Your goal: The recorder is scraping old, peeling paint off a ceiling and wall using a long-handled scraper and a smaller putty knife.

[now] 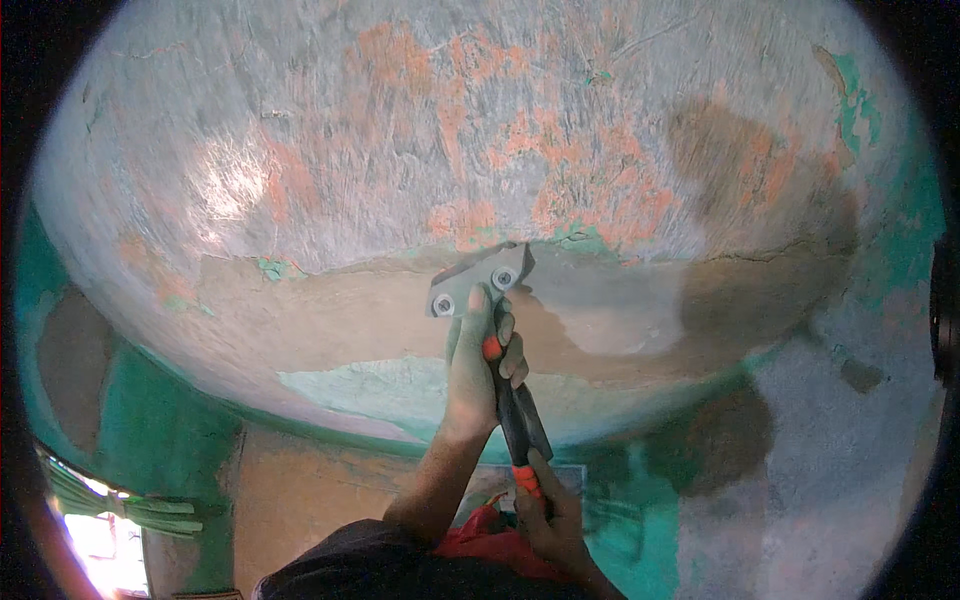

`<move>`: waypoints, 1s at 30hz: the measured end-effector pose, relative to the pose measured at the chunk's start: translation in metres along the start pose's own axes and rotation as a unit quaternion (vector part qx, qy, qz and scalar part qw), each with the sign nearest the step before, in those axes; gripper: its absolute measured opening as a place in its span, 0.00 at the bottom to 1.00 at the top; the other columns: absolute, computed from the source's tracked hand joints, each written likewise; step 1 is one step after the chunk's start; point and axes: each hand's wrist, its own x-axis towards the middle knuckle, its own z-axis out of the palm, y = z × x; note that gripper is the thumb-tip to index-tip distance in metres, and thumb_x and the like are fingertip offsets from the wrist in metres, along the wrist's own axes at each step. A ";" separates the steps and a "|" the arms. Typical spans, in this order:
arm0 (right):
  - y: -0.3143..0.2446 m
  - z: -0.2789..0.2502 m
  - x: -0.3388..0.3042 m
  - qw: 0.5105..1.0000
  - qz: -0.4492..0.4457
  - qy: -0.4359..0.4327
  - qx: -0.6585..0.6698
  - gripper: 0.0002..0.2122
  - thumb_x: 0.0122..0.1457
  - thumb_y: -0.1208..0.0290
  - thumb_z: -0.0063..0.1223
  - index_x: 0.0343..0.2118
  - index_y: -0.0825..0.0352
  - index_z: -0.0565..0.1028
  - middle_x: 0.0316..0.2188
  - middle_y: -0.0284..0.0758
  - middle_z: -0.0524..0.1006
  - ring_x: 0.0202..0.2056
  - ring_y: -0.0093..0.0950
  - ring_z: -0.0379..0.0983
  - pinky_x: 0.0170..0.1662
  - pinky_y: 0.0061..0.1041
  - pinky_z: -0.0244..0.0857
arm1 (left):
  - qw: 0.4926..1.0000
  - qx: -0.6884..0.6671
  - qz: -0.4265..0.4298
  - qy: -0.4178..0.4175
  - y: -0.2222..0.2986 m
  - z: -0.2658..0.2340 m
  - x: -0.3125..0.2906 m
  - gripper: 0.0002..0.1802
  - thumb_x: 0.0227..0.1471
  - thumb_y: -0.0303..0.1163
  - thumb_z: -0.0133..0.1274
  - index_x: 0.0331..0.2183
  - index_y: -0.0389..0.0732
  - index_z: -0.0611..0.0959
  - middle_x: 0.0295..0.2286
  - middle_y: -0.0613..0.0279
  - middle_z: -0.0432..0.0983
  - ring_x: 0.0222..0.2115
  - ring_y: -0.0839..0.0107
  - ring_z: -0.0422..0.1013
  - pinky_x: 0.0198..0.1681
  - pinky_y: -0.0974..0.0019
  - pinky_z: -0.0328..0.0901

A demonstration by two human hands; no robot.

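Observation:
A long-handled paint scraper (pixel 521 415) with a wide grey blade head, two round bolts and a black-and-orange handle is held up against the peeling surface. My left hand (pixel 472 375), dusty and pale, grips it just below the head, thumb pressed along the back of the head and fingers around the neck. Lower down, my right hand (pixel 550 515) is closed around the orange part of the handle. The blade's upper edge lies at the ragged border between the flaking paint (pixel 560 170) and a bare tan plaster band (pixel 350 310); whether it touches cannot be made out.
Grey and orange patches cover the large curved-looking surface overhead. Below it stand green walls (pixel 190 420) with worn patches. A bright window (pixel 105 540) with a gathered green curtain (pixel 150 512) is at the lower left. Shadows fall on the right side.

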 end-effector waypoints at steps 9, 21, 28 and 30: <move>0.005 0.004 0.002 1.000 0.003 0.012 -0.017 0.24 0.63 0.73 0.45 0.62 0.69 0.58 0.23 0.30 0.70 0.23 0.17 0.64 0.27 0.20 0.61 | 1.000 0.002 0.006 0.009 0.003 0.001 -0.001 0.20 0.61 0.53 0.42 0.33 0.45 0.69 0.20 0.72 0.61 0.11 0.83 0.55 0.13 0.76 0.52; 0.007 0.009 0.001 0.999 0.020 0.026 0.007 0.23 0.60 0.75 0.51 0.59 0.67 0.64 0.31 0.40 0.77 0.25 0.20 0.69 0.29 0.23 0.64 | 1.000 0.028 0.009 0.009 0.005 0.002 0.001 0.18 0.62 0.52 0.39 0.33 0.48 0.69 0.20 0.74 0.61 0.10 0.84 0.54 0.11 0.78 0.51; 0.006 0.010 0.002 1.000 0.012 0.021 0.013 0.23 0.61 0.75 0.50 0.60 0.67 0.63 0.30 0.41 0.77 0.26 0.21 0.70 0.30 0.23 0.64 | 1.000 0.024 0.014 0.009 0.014 0.013 0.001 0.19 0.62 0.52 0.39 0.33 0.46 0.70 0.20 0.74 0.61 0.10 0.83 0.54 0.11 0.78 0.52; 0.001 0.007 0.007 1.000 -0.004 0.019 -0.004 0.23 0.62 0.74 0.49 0.60 0.67 0.61 0.29 0.42 0.77 0.25 0.22 0.70 0.29 0.23 0.64 | 1.000 0.019 0.017 0.002 0.010 0.006 0.002 0.19 0.62 0.52 0.39 0.33 0.46 0.70 0.20 0.74 0.61 0.10 0.83 0.54 0.11 0.78 0.52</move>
